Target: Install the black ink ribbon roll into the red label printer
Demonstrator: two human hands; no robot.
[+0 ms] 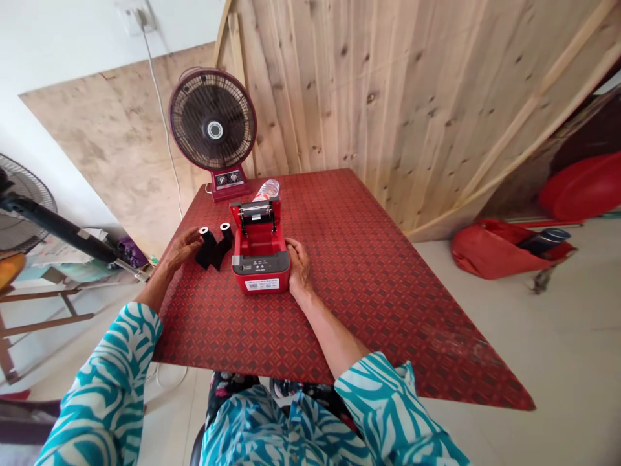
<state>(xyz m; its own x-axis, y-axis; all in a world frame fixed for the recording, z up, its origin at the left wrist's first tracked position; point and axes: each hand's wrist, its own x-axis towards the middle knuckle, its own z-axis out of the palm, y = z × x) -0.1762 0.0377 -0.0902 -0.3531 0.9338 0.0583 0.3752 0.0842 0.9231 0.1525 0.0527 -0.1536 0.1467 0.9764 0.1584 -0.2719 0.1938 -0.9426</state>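
Left hand: fingers spread apart, tips against the side of the nearer black roll, not clamped on it. Second black roll sits just beside it at about 1 o'clock from the hand; both have pale cores and stand roughly upright, though contact between them is hard to read. Right hand: fingers together, laid over the right edge of the red label printer, no grip visible. Printer sits mid-table between the hands, lid raised toward 12 o'clock, compartment open, black mechanism showing at the hinge end. Clear plastic bottle lies just behind it at 12 o'clock, touching or nearly touching the lid. Everything sits on a red patterned tabletop. Clock refs from here on are from the printer, 12 = far table edge. Desk fan with red base stands at the far edge, about 11 o'clock. Plank wall runs behind the table from 12 to 2. Red bag on the floor at 3 o'clock, dark flask in it. Red basin beyond that, about 2 o'clock. Standing fan at 9 o'clock, black pole across it.
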